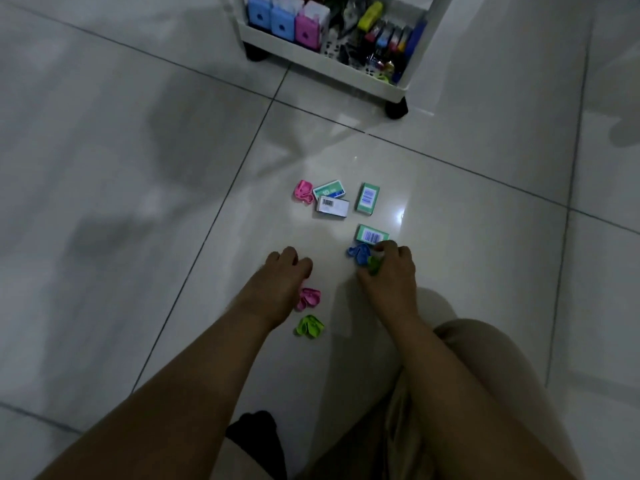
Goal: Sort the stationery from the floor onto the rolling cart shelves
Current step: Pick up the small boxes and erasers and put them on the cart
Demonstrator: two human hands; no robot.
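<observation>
Stationery scattered on the tiled floor point(138, 168), in front of the white rolling cart point(332, 69). Four small boxes: green-and-white box point(329, 191) touching a white barcode box point(332, 207) just below it, a green barcode box point(367, 199) a little to their right, another green barcode box point(372, 234) nearer the person. Small coloured clips, shape soft in this dim view, maybe folded plastic clips: pink clip point(303, 192) touching the left end of the box pair, second pink clip point(308, 298) beside the left wrist, green clip point(309, 326) just below it, blue clip point(360, 254) lying against the right hand.

Right hand point(391, 271) low at the floor, fingers curled around a green piece point(374, 265), fingertips at the near edge of the closest green box. Left hand point(287, 275) knuckles up, fingers curled under; cannot tell whether it holds anything.

Cart bottom shelf holds two blue dispensers point(272, 13) and a pink dispenser point(306, 27) side by side at left, a yellow item point(370, 15) and mixed small coloured supplies at right. Black caster wheel point(396, 109) at the near corner.
</observation>
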